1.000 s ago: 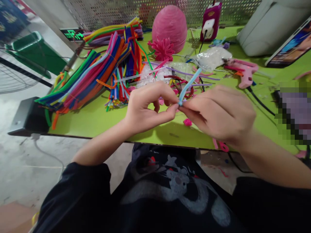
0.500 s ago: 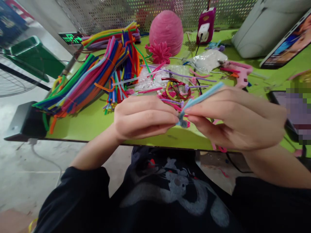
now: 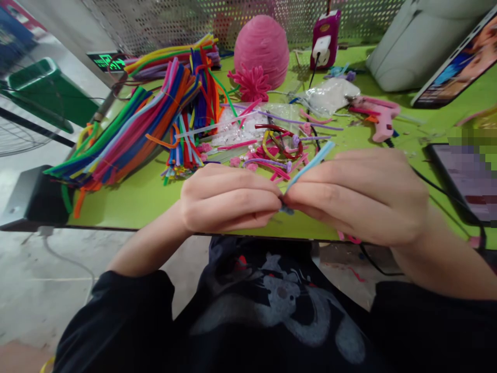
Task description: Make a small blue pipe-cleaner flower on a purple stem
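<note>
While pinching the curled near end of a light blue fuzzy pipe cleaner (image 3: 310, 161) between thumb and fingertips of the left hand (image 3: 225, 202) and the right hand (image 3: 361, 194), holding it just above the near edge of the lime-green table (image 3: 143, 199), with the free length slanting up and away to the right over the right knuckles. Both grips narrow and closed on that one stem, fingertips touching where the ends meet. Judged as a twisting or coiling step at the tip, with the small dark blue knot half hidden under the fingers. Any further turn calls for a firm pinch on the left as anchor and a rolling of the right fingertips, keeping the loose length clear of the pink scraps just behind. Beyond, a long many-coloured bundle of pipe cleaners (image 3: 135, 124), a pink hot-glue gun (image 3: 378, 116) and a pink fuzzy egg-shaped dome (image 3: 262, 46). No brand or label readable; marks on the green lit sign (image 3: 104, 60) at far left too small to make out
</note>
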The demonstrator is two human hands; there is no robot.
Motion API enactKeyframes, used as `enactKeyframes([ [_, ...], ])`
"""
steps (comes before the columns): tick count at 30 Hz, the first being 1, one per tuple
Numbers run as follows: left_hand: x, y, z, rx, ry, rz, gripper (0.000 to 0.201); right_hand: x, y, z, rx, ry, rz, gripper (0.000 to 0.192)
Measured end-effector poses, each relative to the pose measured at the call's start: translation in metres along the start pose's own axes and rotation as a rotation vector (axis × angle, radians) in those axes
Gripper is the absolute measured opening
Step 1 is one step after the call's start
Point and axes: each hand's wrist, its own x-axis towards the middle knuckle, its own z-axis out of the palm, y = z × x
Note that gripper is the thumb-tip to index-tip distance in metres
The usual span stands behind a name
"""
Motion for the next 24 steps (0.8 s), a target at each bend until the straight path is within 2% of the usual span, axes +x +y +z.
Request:
enactKeyframes([
  [2,-0.002,0.000,0.001,0.023,-0.008,0.008,0.008,0.002,-0.002,-0.003,-0.017,-0.017,-0.013,0.040],
  [5,-0.005,0.001,0.004,0.061,-0.009,-0.012,0.011,0.002,-0.001,-0.005,-0.063,-0.018,-0.125,0.035],
  [8,-0.006,0.001,0.006,0.011,0.008,-0.043,0.007,0.000,0.002,-0.003,-0.117,0.006,-0.186,0.034],
  [11,-0.005,0.000,0.005,-0.052,0.011,-0.047,0.003,-0.002,0.003,-0.001,-0.169,0.032,-0.195,0.033],
  [14,-0.003,-0.003,0.001,-0.078,0.024,-0.009,0.003,-0.002,0.002,-0.001,-0.185,0.029,-0.213,0.023],
  [19,0.002,-0.008,-0.002,-0.069,0.017,0.049,0.002,-0.002,0.003,-0.003,-0.133,-0.029,-0.134,0.024],
  [24,0.002,-0.010,0.001,-0.074,0.013,0.093,0.004,-0.002,0.008,0.001,-0.074,0.019,-0.146,0.019],
])
